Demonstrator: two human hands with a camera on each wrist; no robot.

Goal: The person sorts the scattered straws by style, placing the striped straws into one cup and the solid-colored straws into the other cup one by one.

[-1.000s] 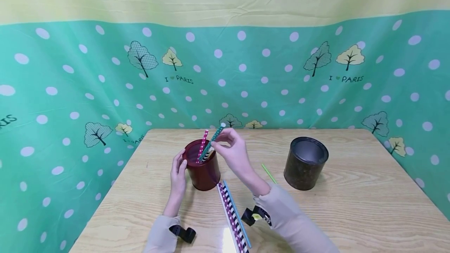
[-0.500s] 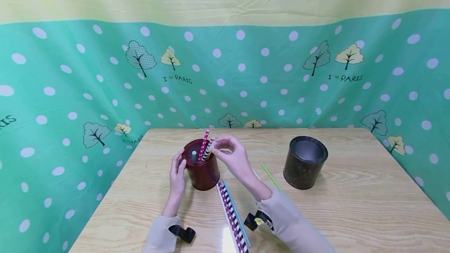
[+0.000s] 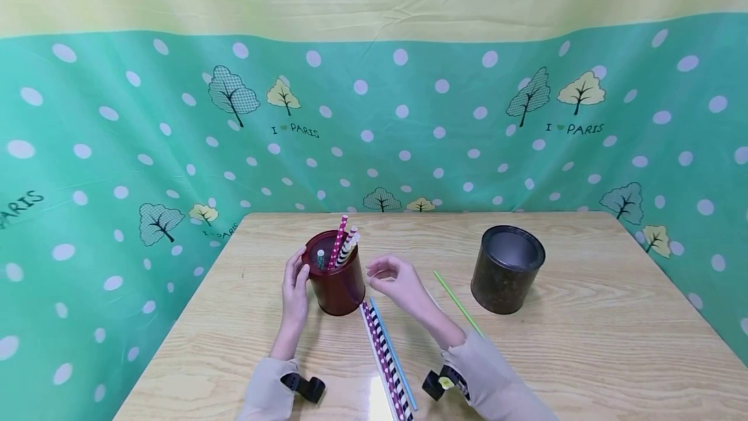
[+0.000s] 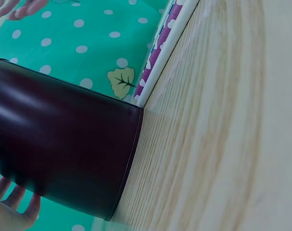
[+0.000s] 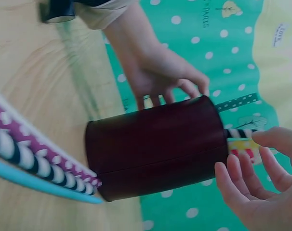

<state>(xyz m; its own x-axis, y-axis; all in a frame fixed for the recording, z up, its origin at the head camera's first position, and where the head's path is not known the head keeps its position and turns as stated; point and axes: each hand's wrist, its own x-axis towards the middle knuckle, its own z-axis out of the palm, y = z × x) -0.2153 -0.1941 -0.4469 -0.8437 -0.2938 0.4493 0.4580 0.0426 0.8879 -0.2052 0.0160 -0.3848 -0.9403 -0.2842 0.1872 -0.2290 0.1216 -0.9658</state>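
Note:
A dark red can (image 3: 339, 292) stands upright on the table with several paper straws in it. A pink dotted straw (image 3: 337, 242) rises highest; black-and-white striped straws (image 3: 345, 253) lean right beside it. Only the top of a green dotted straw (image 3: 320, 258) shows, at the can's left side. My left hand (image 3: 296, 291) holds the can's left side, fingers bent against the wall near the rim. My right hand (image 3: 400, 284) hovers just right of the can, its fingers loosely curved and holding nothing. In the right wrist view its fingertips (image 5: 221, 169) appear near the can's mouth.
White, purple dotted, striped and blue straws (image 3: 393, 353) lie side by side in front of the red can. A light green straw (image 3: 452, 296) lies beyond my right forearm. A dark metal can (image 3: 505, 281) stands at the right. A polka-dot curtain (image 3: 403, 148) hangs behind the table.
The green dotted straw stood tall at my right fingers and has dropped to the can's left side. My right hand has left the straws and moved right and nearer me.

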